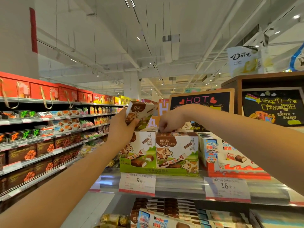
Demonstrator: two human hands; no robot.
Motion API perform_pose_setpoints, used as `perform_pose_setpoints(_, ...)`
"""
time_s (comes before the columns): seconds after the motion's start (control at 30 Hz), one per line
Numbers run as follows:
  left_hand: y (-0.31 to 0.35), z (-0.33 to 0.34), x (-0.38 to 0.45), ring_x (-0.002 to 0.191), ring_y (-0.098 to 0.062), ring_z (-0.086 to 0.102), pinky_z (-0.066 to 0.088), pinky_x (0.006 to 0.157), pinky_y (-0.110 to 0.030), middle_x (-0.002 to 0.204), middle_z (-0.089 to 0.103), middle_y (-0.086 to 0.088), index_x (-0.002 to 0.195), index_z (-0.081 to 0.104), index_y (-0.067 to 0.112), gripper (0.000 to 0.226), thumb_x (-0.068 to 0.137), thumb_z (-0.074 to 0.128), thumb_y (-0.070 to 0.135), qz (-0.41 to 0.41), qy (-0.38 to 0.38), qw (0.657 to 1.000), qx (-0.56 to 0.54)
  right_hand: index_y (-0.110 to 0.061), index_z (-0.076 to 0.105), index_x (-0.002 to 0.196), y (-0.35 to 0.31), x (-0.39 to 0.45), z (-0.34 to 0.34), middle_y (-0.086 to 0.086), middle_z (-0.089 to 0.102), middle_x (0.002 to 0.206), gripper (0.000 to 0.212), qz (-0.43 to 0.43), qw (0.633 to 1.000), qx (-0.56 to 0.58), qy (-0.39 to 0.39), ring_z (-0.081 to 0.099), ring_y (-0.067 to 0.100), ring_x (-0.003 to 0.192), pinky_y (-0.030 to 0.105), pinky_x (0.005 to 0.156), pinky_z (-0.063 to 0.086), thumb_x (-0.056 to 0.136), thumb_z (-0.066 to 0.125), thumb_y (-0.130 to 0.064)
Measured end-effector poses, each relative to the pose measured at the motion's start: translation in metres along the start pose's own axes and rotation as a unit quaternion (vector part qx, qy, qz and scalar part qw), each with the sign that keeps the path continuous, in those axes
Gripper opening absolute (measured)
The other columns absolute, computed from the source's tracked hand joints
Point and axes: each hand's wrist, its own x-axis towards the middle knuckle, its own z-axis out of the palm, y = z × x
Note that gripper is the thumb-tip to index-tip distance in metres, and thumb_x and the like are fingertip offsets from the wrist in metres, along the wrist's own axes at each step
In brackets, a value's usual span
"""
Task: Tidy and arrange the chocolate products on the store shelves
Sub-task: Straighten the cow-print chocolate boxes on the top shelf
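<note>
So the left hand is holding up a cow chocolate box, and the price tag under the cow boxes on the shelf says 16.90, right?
Not quite. In the head view the price tag under the cow chocolate display boxes reads 9.90; 16.90 is on the tag under the Kinder boxes. The left hand does hold up a cow chocolate box.

I am showing both forearms bare right up to the picture's edge, with no sleeves covering them. My left hand and right hand are wearing nothing: fingers and wrists are showing uncovered.
</note>
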Motion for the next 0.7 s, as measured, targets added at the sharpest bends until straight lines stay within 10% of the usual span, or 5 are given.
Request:
perform_pose_setpoints(0.4,0.02,-0.016,0.004,0.094,-0.005,0.055,0.038,0.065,0.006,0.104,0.059,0.004,0.12,0.054,0.006,0.03,0.09,0.057,0.01,0.015,0.121,0.984,-0.129,-0.014,0.052,0.101,0.03,-0.075,-0.032,0.001,0.058,0.088,0.016,0.031,0.959,0.039,0.278,0.056,0.012,0.073,0.018,0.058,0.041,0.096,0.044,-0.028)
perform_pose_setpoints(0.7,0.058,-0.025,-0.014,0.081,0.008,0.065,0.048,0.068,-0.006,0.081,0.069,0.02,0.096,0.062,0.023,0.016,0.084,0.065,0.014,0.077,-0.025,0.977,-0.195,-0.017,0.053,0.09,0.053,-0.162,-0.036,-0.002,0.063,0.079,0.013,0.083,0.907,0.097,0.4,0.061,0.013,0.07,0.023,0.055,0.041,0.094,0.048,-0.028)
